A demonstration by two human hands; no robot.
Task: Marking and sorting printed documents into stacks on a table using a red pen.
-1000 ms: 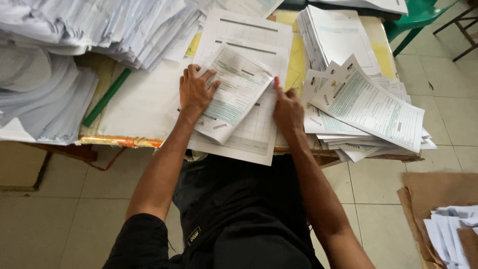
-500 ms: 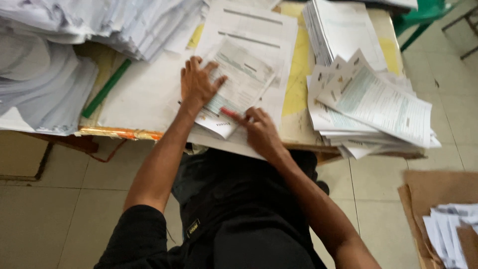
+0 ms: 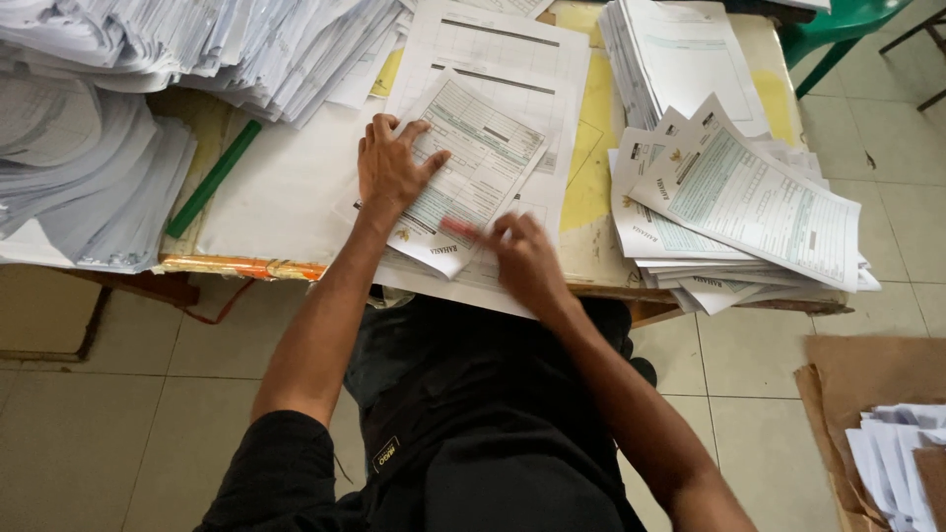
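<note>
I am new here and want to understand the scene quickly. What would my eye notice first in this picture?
First, the two bare hands at the table's near edge: the left hand lies flat on a tilted printed form, and the right hand holds a blurred pink object at its lower corner. Next, the paper: sagging stacks on the left, a fanned pile of forms on the right.
</note>
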